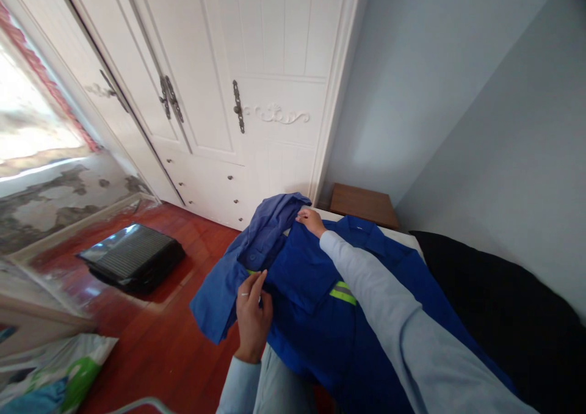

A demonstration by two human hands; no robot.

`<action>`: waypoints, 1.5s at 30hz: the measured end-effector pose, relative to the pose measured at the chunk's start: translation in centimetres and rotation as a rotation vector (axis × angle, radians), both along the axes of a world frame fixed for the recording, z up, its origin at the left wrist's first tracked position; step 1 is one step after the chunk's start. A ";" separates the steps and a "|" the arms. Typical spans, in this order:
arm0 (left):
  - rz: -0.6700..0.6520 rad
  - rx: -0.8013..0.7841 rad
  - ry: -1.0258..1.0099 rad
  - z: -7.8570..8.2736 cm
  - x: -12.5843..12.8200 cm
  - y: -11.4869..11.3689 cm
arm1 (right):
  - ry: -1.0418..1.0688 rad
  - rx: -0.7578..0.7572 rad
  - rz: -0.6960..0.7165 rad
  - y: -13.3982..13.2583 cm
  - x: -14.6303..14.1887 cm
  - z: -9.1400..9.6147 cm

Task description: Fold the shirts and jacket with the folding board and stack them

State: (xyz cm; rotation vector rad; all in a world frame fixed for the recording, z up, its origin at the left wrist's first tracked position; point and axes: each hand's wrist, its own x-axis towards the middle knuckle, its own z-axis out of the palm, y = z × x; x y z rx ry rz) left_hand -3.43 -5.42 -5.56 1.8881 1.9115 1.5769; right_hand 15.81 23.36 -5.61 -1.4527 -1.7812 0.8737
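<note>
A blue work jacket (pixel 315 334) with a yellow-green and grey reflective band (pixel 343 292) lies spread in front of me, collar at the far side. A flap of it is folded over towards the middle. My right hand (pixel 311 221) pinches the cloth at the flap's far left corner. Nearer to me, my left hand (pixel 254 316), with a ring on one finger, has its fingers bent together at the jacket's left edge. A paler blue piece of cloth (pixel 256 243) hangs over the left side; whether it belongs to the same jacket I cannot tell.
White wardrobe doors (pixel 274 47) stand ahead. Beyond the collar is a brown wooden stand (pixel 364 204). Black cloth (pixel 503 304) lies at the right. On the red floor (pixel 201 243) are a black ribbed case (pixel 132 255) and a plastic bag (pixel 68 365).
</note>
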 end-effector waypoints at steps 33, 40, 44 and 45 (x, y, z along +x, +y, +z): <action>-0.279 -0.229 0.627 -1.0 2.1 -4.1 | -0.674 0.110 0.380 -9.9 0.9 2.7; -0.144 -0.202 0.538 2.9 2.3 0.7 | -0.623 0.378 0.728 -14.0 -1.1 1.6; -0.148 -0.258 0.626 1.4 2.8 2.9 | -0.651 0.330 0.745 -13.9 -1.3 1.2; -0.138 -0.264 0.637 0.9 2.9 3.0 | -0.660 0.328 0.730 -13.5 -1.3 1.3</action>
